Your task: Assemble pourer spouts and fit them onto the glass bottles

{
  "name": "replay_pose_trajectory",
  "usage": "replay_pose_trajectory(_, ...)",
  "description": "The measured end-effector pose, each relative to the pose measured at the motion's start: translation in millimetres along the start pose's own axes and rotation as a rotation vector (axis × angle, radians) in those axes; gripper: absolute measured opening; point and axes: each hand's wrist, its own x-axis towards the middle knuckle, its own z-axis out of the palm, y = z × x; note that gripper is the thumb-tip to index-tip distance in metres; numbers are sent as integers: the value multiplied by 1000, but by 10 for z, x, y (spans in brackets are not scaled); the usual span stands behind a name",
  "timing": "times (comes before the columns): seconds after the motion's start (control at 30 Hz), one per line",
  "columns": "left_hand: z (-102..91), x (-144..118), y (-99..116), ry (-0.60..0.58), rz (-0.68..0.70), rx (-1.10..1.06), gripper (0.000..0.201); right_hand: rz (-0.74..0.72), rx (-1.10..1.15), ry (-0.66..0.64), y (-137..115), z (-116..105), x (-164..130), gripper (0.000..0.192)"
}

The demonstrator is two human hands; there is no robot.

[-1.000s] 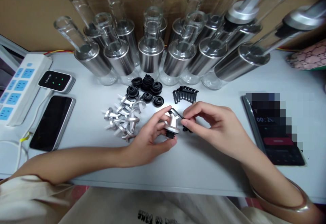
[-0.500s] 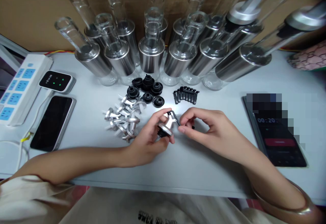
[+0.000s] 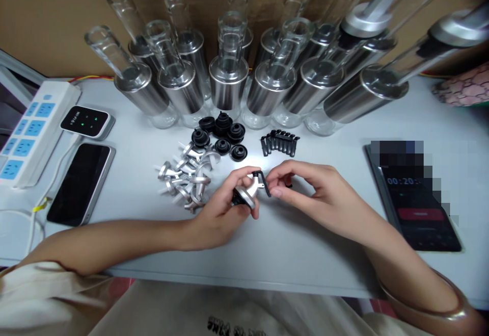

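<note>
My left hand (image 3: 221,208) grips a silver pourer spout (image 3: 248,193) with a black stopper on its underside, tilted above the white table (image 3: 305,254). My right hand (image 3: 317,193) pinches a small black cap (image 3: 264,182) that sits at the spout's tip. Just left of my hands lies a heap of silver spouts (image 3: 187,178). Behind them are several black rubber stoppers (image 3: 223,134) and a row of small black caps (image 3: 279,142).
Many steel-sleeved glass bottles (image 3: 229,78) stand along the back. A power strip (image 3: 26,132), a small black-and-white device (image 3: 88,121) and a dark phone (image 3: 81,183) lie at left. A phone showing a timer (image 3: 416,198) lies at right.
My left hand has tipped the spout further over and shifted it slightly left. My right hand followed, keeping the black cap at the spout's tip.
</note>
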Motion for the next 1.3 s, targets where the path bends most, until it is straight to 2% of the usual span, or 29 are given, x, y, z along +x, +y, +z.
replay_pose_trajectory(0.17,-1,4,60,-18,-26,22,38,-16,37,-14,28,-33,0,14)
replay_pose_trajectory(0.37,17,2,82,-25,-49,66,42,-93,-16,-48,-6,-79,2,25)
replay_pose_trajectory(0.43,17,1,79,-32,-49,61,42,-110,-52,-34,-17,-74,4,23)
replay_pose_trajectory(0.53,11,1,68,-38,-48,30,39,-113,-88,-13,-19,-50,1,16)
replay_pose_trajectory(0.8,-4,1,57,-16,-56,27,39,-108,-80,7,-13,-25,-5,14)
replay_pose_trajectory(0.93,-7,-7,42,-27,-63,22,39,-72,-28,-21,-1,-45,4,18)
replay_pose_trajectory(1.0,1,-15,35,-37,-55,39,39,-65,-11,-16,8,-46,10,26)
replay_pose_trajectory(1.13,24,-30,25,-113,11,67,43,-127,-40,-99,16,-22,18,41)
replay_pose_trajectory(1.2,28,-33,21,-131,20,53,46,-160,-60,-138,21,-9,18,38)
replay_pose_trajectory(1.3,27,-31,17,-144,24,17,50,-215,-86,-104,32,-3,17,36)
